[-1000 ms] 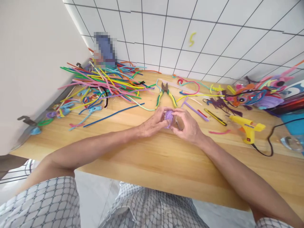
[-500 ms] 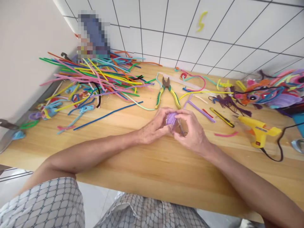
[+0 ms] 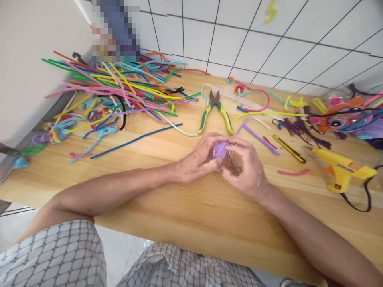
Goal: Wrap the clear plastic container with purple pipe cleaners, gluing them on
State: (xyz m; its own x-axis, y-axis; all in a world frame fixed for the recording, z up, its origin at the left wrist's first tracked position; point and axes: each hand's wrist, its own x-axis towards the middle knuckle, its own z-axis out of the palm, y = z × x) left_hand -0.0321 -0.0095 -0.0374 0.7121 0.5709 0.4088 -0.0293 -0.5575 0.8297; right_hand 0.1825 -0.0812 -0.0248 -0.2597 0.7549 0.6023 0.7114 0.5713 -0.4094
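Both my hands meet over the middle of the wooden table (image 3: 185, 215). My left hand (image 3: 197, 159) is closed, its fingers wrapped round a small purple pipe-cleaner bundle (image 3: 220, 150). My right hand (image 3: 247, 169) is closed too; its fingertips pinch the same bundle, and small scissors (image 3: 233, 164) sit in its grip, their ring handles showing by the thumb. Just beyond the hands lie green-and-yellow pliers (image 3: 216, 113).
A heap of coloured pipe cleaners (image 3: 119, 95) covers the far left. A yellow glue gun (image 3: 344, 169) with black cord lies right, near a yellow-black knife (image 3: 289, 148). A colourful pipe-cleaner figure (image 3: 350, 117) sits far right. A tiled wall stands behind.
The view has shifted, so the hands sit slightly lower and to the right in the picture. The fingers have kept working the purple bundle; the scissors show more clearly now.
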